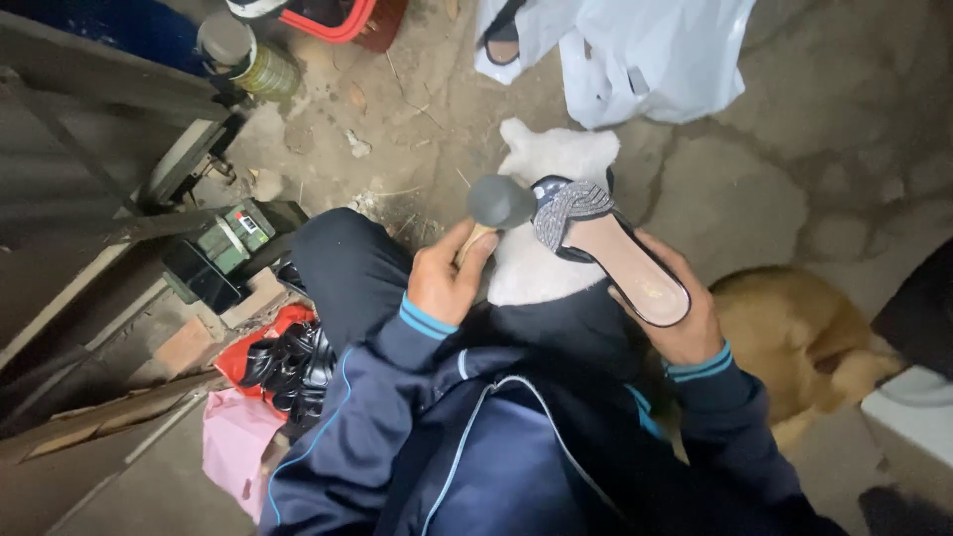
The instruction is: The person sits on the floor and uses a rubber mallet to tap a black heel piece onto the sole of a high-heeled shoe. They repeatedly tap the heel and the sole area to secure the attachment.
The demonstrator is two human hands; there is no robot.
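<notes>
Hammer poised at a sandal's toe strap, over the lap.
The left hand (pixel 444 283) clenches a wooden-handled hammer with a grey round head (pixel 498 201); the right hand (pixel 685 313) grasps a black-edged slip-on sandal with a glittery silver strap (pixel 608 243), resting on white cloth (pixel 541 213). Tapping seems in hand; a steady sandal matters.

The sandal (pixel 608 248) is pink inside with a black edge and a sparkly silver strap. The hammer (pixel 498 201) has a grey head and a light brown handle. The jacket sleeves (pixel 392 357) are dark blue with light blue stripes. The cloth (pixel 546 263) underneath is white.
</notes>
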